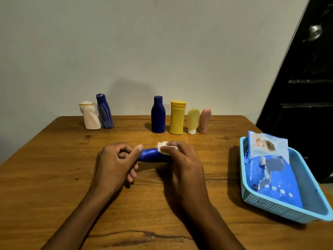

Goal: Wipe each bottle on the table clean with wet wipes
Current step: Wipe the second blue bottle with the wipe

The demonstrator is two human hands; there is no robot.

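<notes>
**Blue bottle held sideways over the table, wipe pressed to its top**

The wooden table fills the lower view, its far edge meeting a pale wall. At the right sits a light-blue plastic basket with a blue pack of wet wipes leaning inside it, the upper end propped over the far rim.

Along the far edge stand six bottles in two groups. On the left, a white bottle and a dark blue ribbed bottle lean side by side, touching. Further right, well apart from those, a dark blue capped bottle, a yellow flip-top bottle, a pale yellow tube standing on its white cap, and a pink tube form a close row.

Near the table's middle, a glossy blue bottle is held between both hands, its long axis horizontal, running left to right (which end carries the cap is hidden). The left hand grips the left end, thumb laid along the top. The right hand wraps the right end, fingers closed on a folded white wet wipe pressed against the bottle's upper surface.
</notes>
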